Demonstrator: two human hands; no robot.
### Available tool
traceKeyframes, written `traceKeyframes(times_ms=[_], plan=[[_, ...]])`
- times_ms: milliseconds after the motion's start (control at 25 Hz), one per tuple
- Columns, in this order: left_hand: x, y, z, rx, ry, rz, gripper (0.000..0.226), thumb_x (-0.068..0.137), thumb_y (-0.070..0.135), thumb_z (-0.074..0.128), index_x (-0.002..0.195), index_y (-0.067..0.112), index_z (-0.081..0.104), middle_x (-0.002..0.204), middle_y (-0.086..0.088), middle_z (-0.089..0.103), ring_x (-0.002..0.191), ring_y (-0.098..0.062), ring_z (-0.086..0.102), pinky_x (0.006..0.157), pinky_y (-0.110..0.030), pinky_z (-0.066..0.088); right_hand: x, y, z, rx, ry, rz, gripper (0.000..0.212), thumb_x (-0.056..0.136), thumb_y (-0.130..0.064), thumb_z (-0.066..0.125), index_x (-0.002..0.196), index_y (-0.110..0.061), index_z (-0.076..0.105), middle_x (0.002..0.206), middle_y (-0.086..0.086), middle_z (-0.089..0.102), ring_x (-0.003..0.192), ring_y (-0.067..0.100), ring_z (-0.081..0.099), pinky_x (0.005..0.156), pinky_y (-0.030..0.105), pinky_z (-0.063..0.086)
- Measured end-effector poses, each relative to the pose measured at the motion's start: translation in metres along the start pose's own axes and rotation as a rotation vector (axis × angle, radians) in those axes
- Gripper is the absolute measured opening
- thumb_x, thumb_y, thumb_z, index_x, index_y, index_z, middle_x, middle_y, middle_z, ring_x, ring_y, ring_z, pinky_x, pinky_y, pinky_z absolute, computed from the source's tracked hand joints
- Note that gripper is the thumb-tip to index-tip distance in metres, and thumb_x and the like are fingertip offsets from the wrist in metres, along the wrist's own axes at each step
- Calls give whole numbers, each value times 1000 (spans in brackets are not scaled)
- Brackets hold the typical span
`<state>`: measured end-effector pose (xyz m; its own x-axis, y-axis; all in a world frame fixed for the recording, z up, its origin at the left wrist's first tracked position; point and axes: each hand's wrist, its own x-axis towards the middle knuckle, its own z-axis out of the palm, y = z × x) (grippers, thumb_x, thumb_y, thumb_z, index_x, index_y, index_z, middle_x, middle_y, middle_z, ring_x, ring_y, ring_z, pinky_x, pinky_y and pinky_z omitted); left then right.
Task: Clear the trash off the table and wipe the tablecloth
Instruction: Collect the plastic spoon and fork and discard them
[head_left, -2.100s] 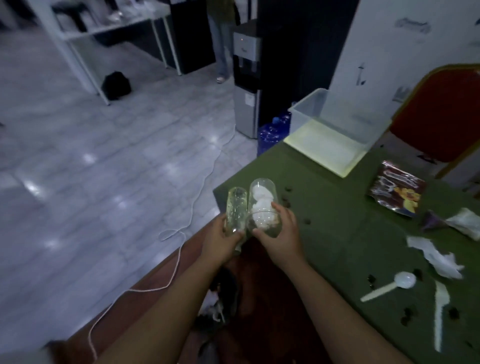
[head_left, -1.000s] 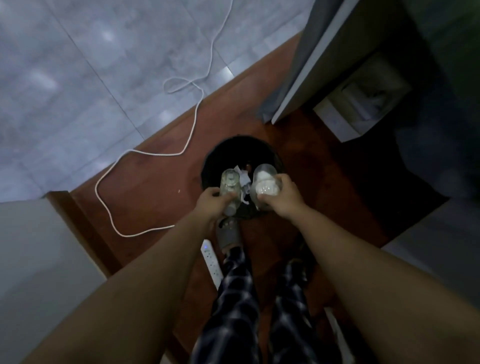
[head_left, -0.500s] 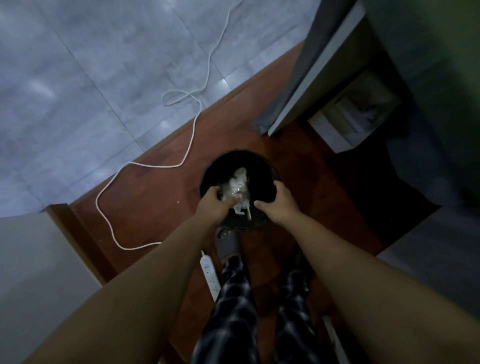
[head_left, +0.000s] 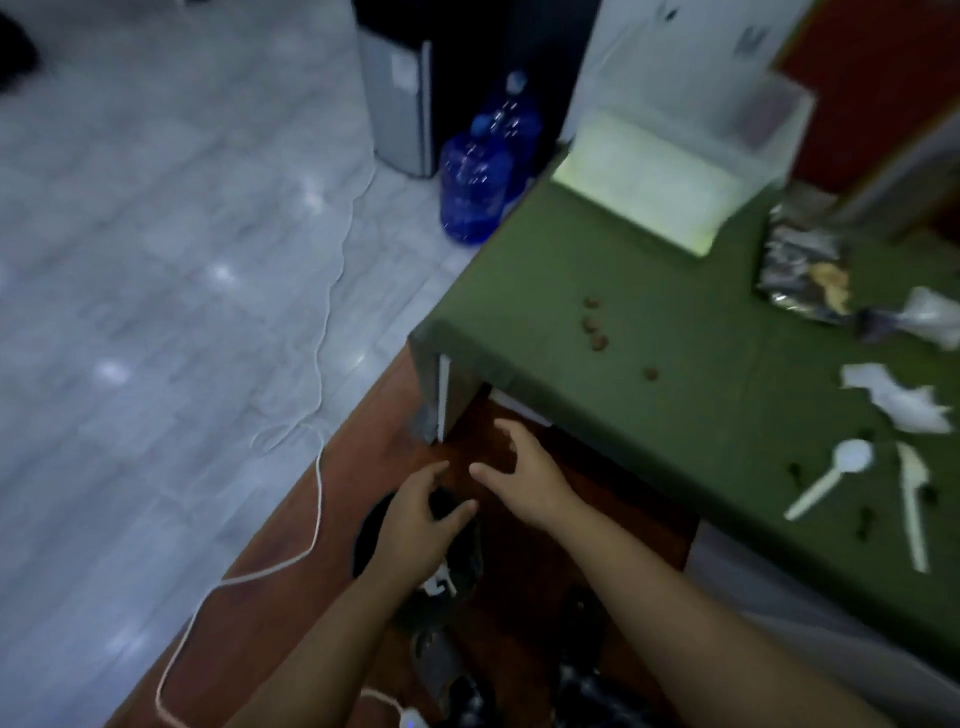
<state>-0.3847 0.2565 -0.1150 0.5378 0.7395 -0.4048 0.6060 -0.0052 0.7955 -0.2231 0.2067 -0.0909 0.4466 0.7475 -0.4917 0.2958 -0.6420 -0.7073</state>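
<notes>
We judge the job well short of done. Both of our hands are empty: the left hand (head_left: 423, 512) hangs with loosely curled fingers over the dark bin (head_left: 374, 535) on the floor, and the right hand (head_left: 524, 475) is spread open just beside it, below the table (head_left: 571, 312) edge. White scraps show in the bin under the left wrist, so some trash seems to be in there already.

Most of what needs clearing lies on the green tablecloth (head_left: 675, 322), well to the right of both hands. A white spoon (head_left: 831, 480) and a white knife (head_left: 912, 501) lie side by side near the front edge, with torn paper (head_left: 896, 397) just behind them. Farther back sit a foil snack bag (head_left: 805, 267) and a crumpled wrapper (head_left: 930, 314). Brown crumbs (head_left: 595, 325) lie nearer the table corner, and darker bits are scattered around the cutlery.

None of it is touching our hands; the right one is nearer. Wiping is not yet begun, and we see no cloth for it.
</notes>
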Motion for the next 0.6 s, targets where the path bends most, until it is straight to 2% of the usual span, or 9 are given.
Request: traceKeyframes(times_ms=[200,240,360,400,520,600], plan=[[12,103,3,66,-44,249,67,73,53,71,130,23,54,127,9,58,117,-8,56,98,-35,49,-44,-4,-100,203,221,31,70,79,-45,70,141,-30,39,141,-13,45,131,7,40,110,38,39],[16,119,8,64,-55,290,66,73,49,73,130,22,54,128,8,58,118,-8,56,99,-35,49,-52,1,-117,246,267,31,68,79,-45,71,139,-31,41,140,-13,46,131,7,41,109,37,40],[22,170,40,104,-113,405,65,75,40,77,131,18,53,126,7,55,118,-10,53,101,-33,47,-85,28,-170,354,421,44,54,84,-26,71,132,-26,46,122,-17,51,114,-1,48,97,22,42],[23,184,54,120,-136,437,64,76,37,77,132,18,53,126,6,55,117,-9,53,100,-32,46,-95,40,-187,362,486,57,52,84,-24,72,130,-25,47,119,-18,52,111,-1,49,95,20,42],[20,221,101,164,-240,483,64,77,37,76,134,19,51,128,5,54,116,-9,51,100,-29,45,-118,85,-230,321,700,140,50,80,-19,75,125,-18,53,120,-5,57,113,11,52,98,31,44],[14,242,140,214,-302,511,62,78,38,75,132,20,51,125,5,55,110,-6,53,96,-25,46,-132,119,-259,305,814,226,42,79,-16,75,117,-13,58,114,3,60,108,17,55,95,35,46]])
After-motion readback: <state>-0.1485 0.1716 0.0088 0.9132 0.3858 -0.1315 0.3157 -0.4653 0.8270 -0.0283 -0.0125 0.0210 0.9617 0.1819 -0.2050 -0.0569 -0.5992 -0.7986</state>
